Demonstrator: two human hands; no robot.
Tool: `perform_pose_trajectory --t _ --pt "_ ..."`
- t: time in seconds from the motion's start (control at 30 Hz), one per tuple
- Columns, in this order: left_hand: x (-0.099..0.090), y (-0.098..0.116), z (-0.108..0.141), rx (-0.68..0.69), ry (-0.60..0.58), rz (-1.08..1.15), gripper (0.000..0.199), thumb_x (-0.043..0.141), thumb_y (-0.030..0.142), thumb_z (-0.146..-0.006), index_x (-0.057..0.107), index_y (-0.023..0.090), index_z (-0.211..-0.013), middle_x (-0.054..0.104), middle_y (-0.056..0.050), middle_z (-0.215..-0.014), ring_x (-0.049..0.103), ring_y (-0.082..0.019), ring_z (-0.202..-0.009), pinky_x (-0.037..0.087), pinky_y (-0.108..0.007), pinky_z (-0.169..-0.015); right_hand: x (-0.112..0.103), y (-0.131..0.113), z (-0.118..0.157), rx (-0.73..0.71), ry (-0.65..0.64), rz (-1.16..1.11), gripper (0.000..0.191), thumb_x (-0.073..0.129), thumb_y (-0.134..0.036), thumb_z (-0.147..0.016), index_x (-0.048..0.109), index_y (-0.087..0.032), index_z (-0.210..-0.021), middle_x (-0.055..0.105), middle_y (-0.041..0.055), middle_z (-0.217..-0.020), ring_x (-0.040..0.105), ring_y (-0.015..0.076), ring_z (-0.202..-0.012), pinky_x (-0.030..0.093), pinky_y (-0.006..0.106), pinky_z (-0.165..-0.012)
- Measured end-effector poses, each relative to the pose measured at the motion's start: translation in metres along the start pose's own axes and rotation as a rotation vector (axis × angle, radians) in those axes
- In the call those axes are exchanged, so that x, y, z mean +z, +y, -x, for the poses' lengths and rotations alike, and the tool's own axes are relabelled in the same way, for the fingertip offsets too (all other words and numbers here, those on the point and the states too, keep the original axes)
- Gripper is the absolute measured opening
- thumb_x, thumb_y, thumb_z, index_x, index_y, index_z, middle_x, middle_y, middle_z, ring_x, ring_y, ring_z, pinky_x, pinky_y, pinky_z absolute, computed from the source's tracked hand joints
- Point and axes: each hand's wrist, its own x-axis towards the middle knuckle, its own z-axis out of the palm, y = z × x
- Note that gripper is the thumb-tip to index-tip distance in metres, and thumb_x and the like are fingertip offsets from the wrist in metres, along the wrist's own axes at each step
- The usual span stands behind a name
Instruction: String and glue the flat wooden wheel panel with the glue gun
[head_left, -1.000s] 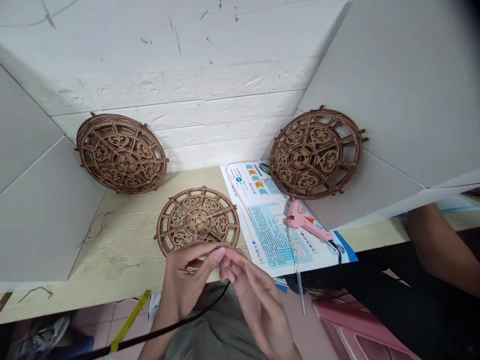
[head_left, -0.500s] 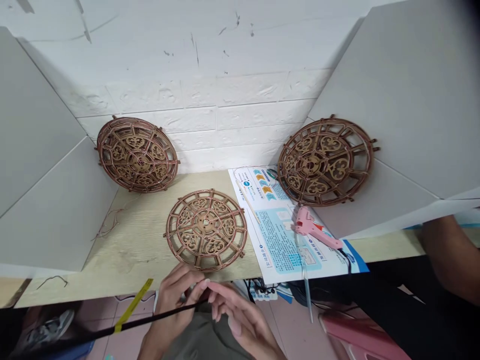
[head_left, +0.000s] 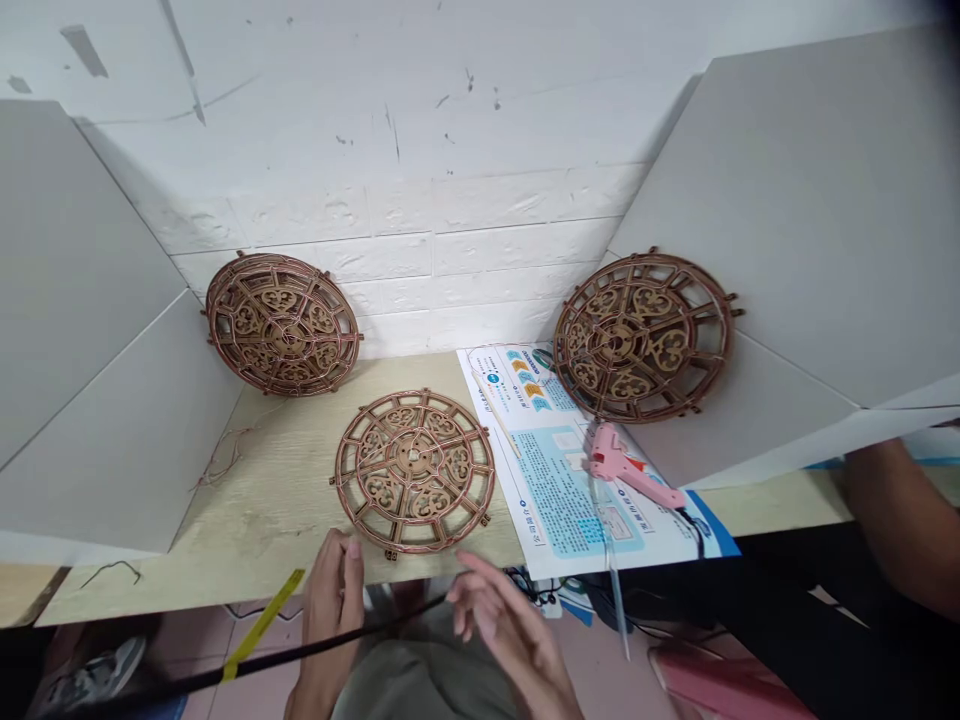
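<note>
Near the disc point(head_left: 421, 463), the right hand point(head_left: 501, 618) was held loosely spread, empty. The left hand point(head_left: 333, 592) was curled, contents indiscernible.

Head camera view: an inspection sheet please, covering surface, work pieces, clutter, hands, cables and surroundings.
Surface: pale wooden table, printed sheet on its right part.
Work pieces: flat-lying disc near the front edge; left leaning disc and right leaning disc behind it.
Clutter: pink glue gun and thin stick on the printed sheet; dark wire at front left.
Hands: left hand at the table's front edge, fingers together, grip unclear; right hand apart from it, fingers loosely curled.
Cables: black cable with yellow tag, crossing in front of the left hand.
Surroundings: white wall behind, grey panels at both sides, another person's arm at right.
</note>
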Motion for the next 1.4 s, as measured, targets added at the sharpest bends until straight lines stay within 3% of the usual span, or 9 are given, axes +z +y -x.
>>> perform_pose_trajectory --t 0.17,0.23,0.33,0.57,0.73,0.87,1.0,1.2,1.4 --pt "0.016 -0.013 -0.007 0.184 -0.059 -0.168 0.030 0.056 0.031 -0.099 0.056 0.018 -0.072 0.058 -0.002 -0.075 0.056 -0.017 -0.083 0.045 -0.030 -0.078 -0.035 -0.005 -0.029 -0.426 0.173 0.837 0.033 0.055 -0.036 -0.100 0.067 -0.025 -0.129 0.071 0.0095 -0.121 0.063 0.0271 -0.118 0.050 0.043 -0.102" --pt "0.024 -0.013 -0.006 0.195 -0.074 -0.266 0.019 0.059 0.036 -0.097 0.069 0.021 -0.105 0.067 -0.008 -0.107 0.055 -0.025 -0.112 0.045 -0.040 -0.096 -0.043 -0.001 -0.038 -0.581 0.108 1.102 0.042 0.052 -0.032 -0.101 0.057 -0.028 -0.143 0.063 0.0084 -0.140 0.051 0.0299 -0.137 0.041 0.051 -0.114" --pt "0.031 -0.014 -0.002 0.160 -0.071 -0.379 0.047 0.057 0.040 -0.097 0.055 0.025 -0.141 0.052 -0.012 -0.145 0.035 -0.035 -0.141 0.037 -0.054 -0.111 -0.045 0.011 -0.038 -0.599 -0.017 1.289 0.062 0.051 -0.028 -0.102 0.030 -0.031 -0.160 0.044 0.0073 -0.158 0.036 0.0311 -0.149 0.024 0.060 -0.122" --pt "0.020 -0.038 -0.006 0.017 -0.038 -0.458 0.064 0.053 0.047 -0.098 0.035 0.023 -0.155 0.038 -0.015 -0.156 0.017 -0.040 -0.151 0.028 -0.065 -0.116 -0.022 0.025 -0.014 -0.539 -0.093 1.158 0.070 0.056 -0.028 -0.099 0.024 -0.038 -0.161 0.036 0.0047 -0.161 0.037 0.0340 -0.148 0.008 0.067 -0.123" --pt "0.006 -0.050 -0.029 0.071 0.105 -0.424 0.056 0.047 0.048 -0.100 0.045 0.014 -0.144 0.048 -0.021 -0.143 0.032 -0.038 -0.144 0.029 -0.062 -0.117 -0.009 0.017 -0.006 -0.525 -0.221 0.971 0.065 0.057 -0.023 -0.098 0.034 -0.035 -0.158 0.049 0.0039 -0.154 0.048 0.0291 -0.141 0.040 0.049 -0.118" --pt "0.012 -0.025 -0.034 0.141 0.000 -0.279 0.044 0.052 0.040 -0.101 0.046 0.020 -0.140 0.057 -0.014 -0.132 0.047 -0.030 -0.130 0.037 -0.052 -0.113 -0.016 0.008 -0.005 -0.602 -0.017 0.891 0.054 0.057 -0.016 -0.096 0.053 -0.032 -0.148 0.062 0.0055 -0.141 0.060 0.0261 -0.129 0.052 0.040 -0.106" --pt "0.034 -0.009 -0.022 0.189 -0.135 -0.271 0.062 0.061 0.047 -0.094 0.042 0.019 -0.146 0.052 -0.016 -0.142 0.040 -0.034 -0.139 0.036 -0.054 -0.114 -0.051 -0.012 -0.010 -0.664 0.308 0.973 0.034 0.058 -0.016 -0.096 0.067 -0.025 -0.127 0.071 0.0101 -0.117 0.067 0.0261 -0.109 0.054 0.042 -0.095" --pt "0.038 -0.035 -0.021 0.134 -0.249 -0.307 0.077 0.062 0.053 -0.091 0.033 0.017 -0.153 0.048 -0.019 -0.149 0.041 -0.035 -0.142 0.031 -0.059 -0.117 -0.143 -0.047 -0.036 -0.614 0.837 1.425 0.031 0.048 -0.034 -0.097 0.068 -0.014 -0.110 0.070 0.0194 -0.099 0.064 0.0345 -0.093 0.051 0.052 -0.086" --pt "0.019 -0.037 -0.043 0.127 -0.341 -0.252 0.061 0.065 0.047 -0.091 0.047 0.023 -0.144 0.052 -0.014 -0.147 0.030 -0.036 -0.150 0.025 -0.065 -0.120 -0.205 -0.050 -0.075 -0.497 0.641 1.755 0.046 0.043 -0.027 -0.088 0.057 -0.015 -0.130 0.064 0.0215 -0.114 0.059 0.0361 -0.103 0.048 0.049 -0.083"
